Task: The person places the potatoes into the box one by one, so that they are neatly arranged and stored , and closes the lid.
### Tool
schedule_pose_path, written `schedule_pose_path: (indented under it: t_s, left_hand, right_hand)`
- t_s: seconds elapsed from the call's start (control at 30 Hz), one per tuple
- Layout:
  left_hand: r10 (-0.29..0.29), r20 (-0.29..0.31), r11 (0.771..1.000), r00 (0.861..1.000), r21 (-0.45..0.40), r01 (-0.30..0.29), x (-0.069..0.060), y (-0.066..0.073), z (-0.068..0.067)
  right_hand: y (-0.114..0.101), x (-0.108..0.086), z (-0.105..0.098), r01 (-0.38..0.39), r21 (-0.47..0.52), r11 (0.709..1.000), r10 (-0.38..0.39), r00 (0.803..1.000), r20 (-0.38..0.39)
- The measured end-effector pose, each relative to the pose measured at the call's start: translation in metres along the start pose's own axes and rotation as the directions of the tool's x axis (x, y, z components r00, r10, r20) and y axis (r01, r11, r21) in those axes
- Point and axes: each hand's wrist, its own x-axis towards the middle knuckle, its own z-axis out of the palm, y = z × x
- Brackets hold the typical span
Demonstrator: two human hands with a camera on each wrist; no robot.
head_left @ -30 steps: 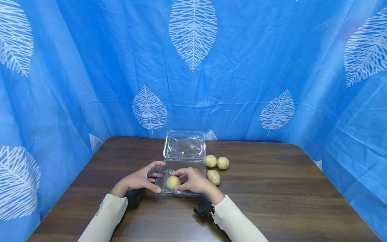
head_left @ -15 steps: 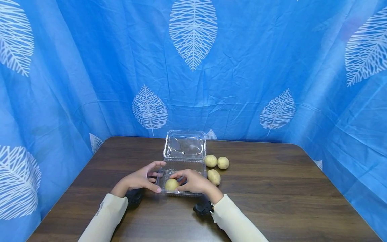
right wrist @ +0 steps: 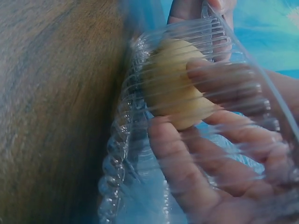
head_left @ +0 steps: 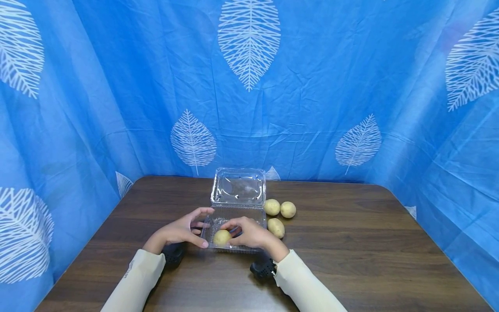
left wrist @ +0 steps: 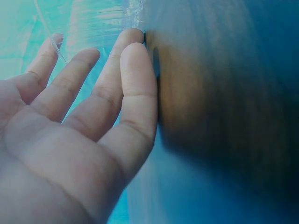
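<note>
A clear plastic clamshell container [head_left: 241,211] stands on the table with its lid [head_left: 238,187] raised at the back. Inside its base, near the front left corner, is a pale yellow potato [head_left: 221,237]. My right hand [head_left: 251,234] reaches into the base and holds this potato between thumb and fingers; the right wrist view shows the potato [right wrist: 170,84] through the ribbed wall. Along the container's left side, my left hand [head_left: 181,228] touches the rim with spread, nearly straight fingers. In the left wrist view those fingers [left wrist: 138,77] are relaxed and the palm holds nothing.
Three more potatoes lie just right of the container: two at the back, one left [head_left: 272,207] and one right [head_left: 288,209], and one nearer the front [head_left: 276,228]. Brown wooden table [head_left: 351,242] extends on both sides. A blue leaf-print curtain [head_left: 304,108] surrounds it.
The potato in my right hand has shifted slightly left and down inside the container's base. My left hand has stayed at the container's left side.
</note>
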Motion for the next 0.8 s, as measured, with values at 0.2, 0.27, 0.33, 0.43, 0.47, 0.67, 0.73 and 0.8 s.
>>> schedule_pose_path:
  t_s: [0.2, 0.27, 0.33, 0.43, 0.47, 0.67, 0.73, 0.8]
  left_hand:
    - [0.004, -0.001, 1.000, 1.000, 0.002, -0.004, 0.000, -0.001, 0.000]
    - [0.005, -0.001, 1.000, 1.000, 0.001, -0.005, 0.000, -0.001, -0.001]
    - [0.005, -0.002, 1.000, 1.000, -0.003, -0.005, 0.000, -0.001, -0.001]
    - [0.004, -0.003, 1.000, 1.000, -0.006, -0.004, 0.000, -0.001, -0.001]
    - [0.004, -0.004, 1.000, 1.000, -0.006, -0.004, 0.000, 0.000, -0.001]
    - [-0.002, -0.004, 1.000, 1.000, -0.005, 0.002, 0.000, 0.000, 0.000]
    - [-0.004, -0.005, 1.000, 1.000, -0.002, 0.004, 0.000, 0.001, 0.000]
    - [-0.003, -0.005, 1.000, 1.000, 0.003, 0.003, 0.000, 0.001, 0.000]
  right_hand:
    - [0.001, 0.000, -0.001, 0.003, 0.016, 1.000, -0.002, 0.999, -0.034]
    - [0.000, 0.000, -0.002, 0.008, 0.009, 1.000, -0.007, 0.999, -0.050]
    - [0.000, -0.001, -0.002, 0.012, 0.002, 1.000, -0.012, 0.998, -0.065]
    - [-0.001, -0.002, -0.003, 0.027, 0.011, 1.000, -0.026, 0.997, -0.079]
    - [-0.002, -0.002, -0.003, 0.029, 0.020, 0.999, -0.028, 0.996, -0.081]
    - [-0.002, -0.006, -0.005, 0.059, 0.086, 0.995, -0.050, 0.993, -0.106]
    - [-0.001, -0.008, -0.005, 0.076, 0.106, 0.992, -0.063, 0.991, -0.120]
    - [0.001, -0.010, -0.006, 0.105, 0.131, 0.986, -0.087, 0.987, -0.133]
